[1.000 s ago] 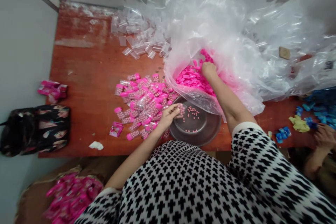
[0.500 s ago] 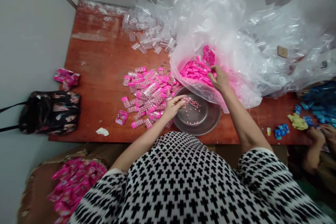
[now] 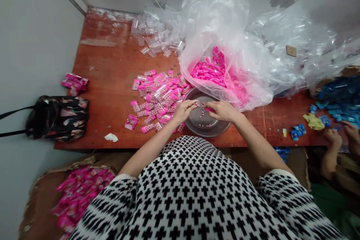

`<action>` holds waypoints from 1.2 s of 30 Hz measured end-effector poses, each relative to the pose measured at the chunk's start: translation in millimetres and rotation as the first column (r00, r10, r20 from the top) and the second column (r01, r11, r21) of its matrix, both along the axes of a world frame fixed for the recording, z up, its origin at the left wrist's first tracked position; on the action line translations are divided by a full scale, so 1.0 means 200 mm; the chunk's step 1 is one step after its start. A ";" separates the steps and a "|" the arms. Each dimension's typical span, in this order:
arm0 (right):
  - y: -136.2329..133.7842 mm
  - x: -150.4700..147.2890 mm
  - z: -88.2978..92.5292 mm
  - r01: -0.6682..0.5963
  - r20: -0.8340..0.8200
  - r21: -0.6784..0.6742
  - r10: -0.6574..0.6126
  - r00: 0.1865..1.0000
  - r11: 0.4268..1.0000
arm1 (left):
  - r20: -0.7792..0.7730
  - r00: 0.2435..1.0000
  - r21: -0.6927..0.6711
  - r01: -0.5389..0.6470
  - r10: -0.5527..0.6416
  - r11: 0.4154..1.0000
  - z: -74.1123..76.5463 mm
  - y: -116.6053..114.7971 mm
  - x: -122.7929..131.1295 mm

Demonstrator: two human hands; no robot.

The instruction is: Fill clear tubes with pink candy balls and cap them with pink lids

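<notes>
A metal basin (image 3: 208, 129) with several small pink balls (image 3: 203, 114) stands at the table's front edge. Over its left side my left hand (image 3: 184, 110) is closed round a clear tube of pink balls, mostly hidden by the fingers. My right hand (image 3: 222, 111) is over the basin's right side, fingers closed on a bright pink cap (image 3: 209, 110). Left of the basin lies a pile of filled tubes with pink caps (image 3: 160, 95). Behind the basin an open plastic bag (image 3: 187, 62) holds loose pink caps (image 3: 208, 71).
Empty clear tubes (image 3: 157, 33) lie at the back of the red table (image 3: 104, 67). A black patterned bag (image 3: 71, 118) is at left, a box of pink packets (image 3: 81, 191) below. Blue packets (image 3: 298, 132) and another person's hands (image 3: 333, 138) are at right.
My right hand has come from the plastic bag of caps to the basin with a pink cap. My left hand stays over the basin's left side. The view has shifted slightly.
</notes>
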State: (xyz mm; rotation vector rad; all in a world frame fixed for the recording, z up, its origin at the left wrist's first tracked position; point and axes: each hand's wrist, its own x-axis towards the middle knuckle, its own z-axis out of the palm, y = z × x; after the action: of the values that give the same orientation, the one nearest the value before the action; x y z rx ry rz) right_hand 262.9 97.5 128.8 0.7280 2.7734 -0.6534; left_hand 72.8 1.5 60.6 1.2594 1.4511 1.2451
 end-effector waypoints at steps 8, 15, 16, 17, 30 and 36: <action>-0.07 0.09 -0.06 0.296 -0.444 -0.187 -0.350 0.825 0.937 | 0.333 0.943 -0.179 0.048 0.014 0.983 -0.04 -0.06 0.10; -0.18 0.06 -0.12 0.260 -0.520 -0.156 -0.303 0.799 0.953 | 0.179 0.983 -0.088 0.059 -0.043 0.994 0.01 -0.08 0.15; -0.19 0.06 -0.12 0.254 -0.521 -0.154 -0.297 0.800 0.955 | 0.152 0.987 -0.069 0.055 -0.044 0.996 0.02 -0.08 0.15; -0.20 0.06 -0.12 0.246 -0.521 -0.153 -0.290 0.803 0.957 | 0.131 0.990 -0.055 0.049 -0.042 0.997 0.02 -0.08 0.15; -0.26 0.06 -0.14 0.179 -0.355 0.001 -0.167 0.920 0.984 | -0.056 0.992 0.026 0.114 -0.113 0.993 0.04 -0.12 0.15; -0.21 0.05 -0.12 0.254 -0.448 -0.532 -0.523 0.725 0.808 | 0.330 0.941 -0.178 -0.014 0.073 0.984 0.02 -0.10 0.16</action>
State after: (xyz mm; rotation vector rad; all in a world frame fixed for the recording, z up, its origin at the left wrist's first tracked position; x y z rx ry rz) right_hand 272.5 54.7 104.6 1.1989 2.7677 -1.8043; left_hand 105.4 -18.6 63.9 0.8542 1.3100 1.2619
